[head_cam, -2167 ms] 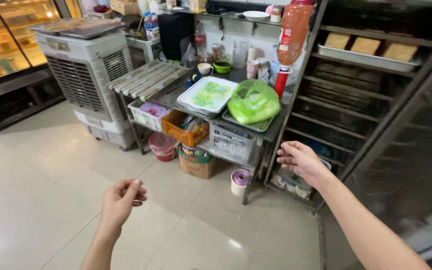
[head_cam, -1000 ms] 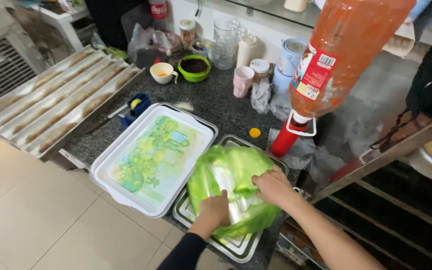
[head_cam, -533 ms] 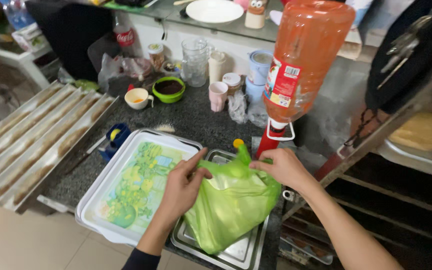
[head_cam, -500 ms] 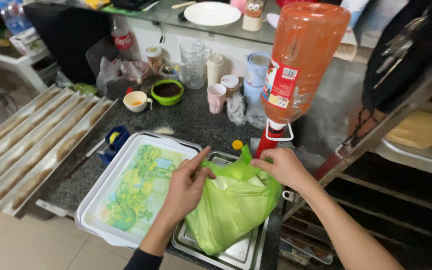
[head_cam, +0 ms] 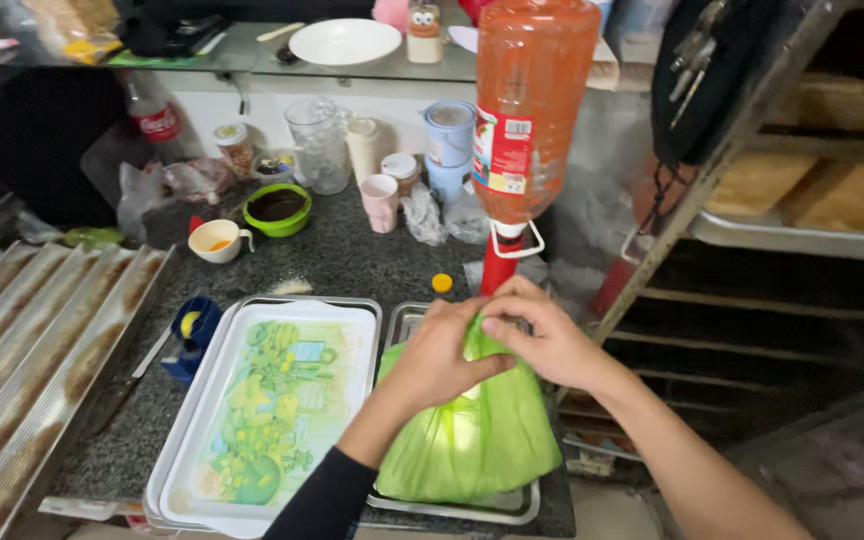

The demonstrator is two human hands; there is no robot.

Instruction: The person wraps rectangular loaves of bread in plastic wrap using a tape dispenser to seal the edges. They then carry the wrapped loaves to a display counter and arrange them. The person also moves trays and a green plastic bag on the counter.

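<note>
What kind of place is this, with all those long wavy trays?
Probably the back of a small bakery or food shop. Long grooved bread pans lie on the left, loaves sit on a metal rack, and a big upside-down sauce bottle stands over the speckled counter, where both hands gather a green bag.

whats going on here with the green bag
A person has both hands at the top of a green plastic bag, the left hand and right hand pinching its gathered neck together. The bag sits on a metal tray on a dark stone counter, beside a white patterned tray and below an upside-down red sauce bottle.
</note>
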